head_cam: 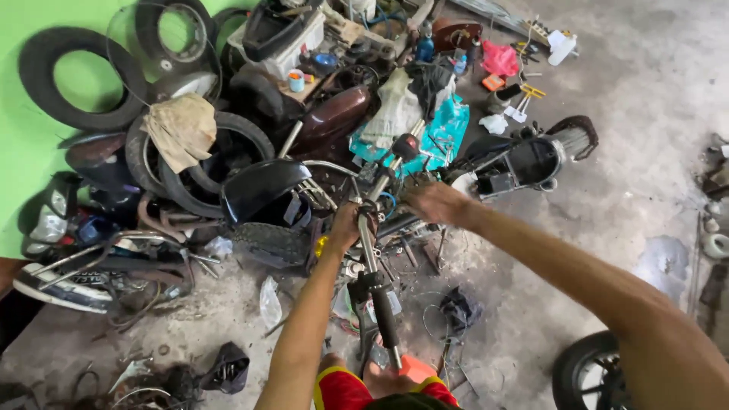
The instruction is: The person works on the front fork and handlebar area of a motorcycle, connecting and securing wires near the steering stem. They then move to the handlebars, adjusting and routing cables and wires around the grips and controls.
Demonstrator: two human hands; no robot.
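Fingers of the left hand [345, 228] wrap shut around the chrome handlebar [370, 250] at frame centre, steadying it; the right hand [434, 203] rests on the same bar just above, but its blurred fingers make the grip impossible to judge. Tyres [57, 76] lean stacked against the green wall [23, 152] in the upper left. A black mudguard [262, 186] sits just left of the bar. Lower down, the bar's black rubber grip [385, 317] points toward the person.
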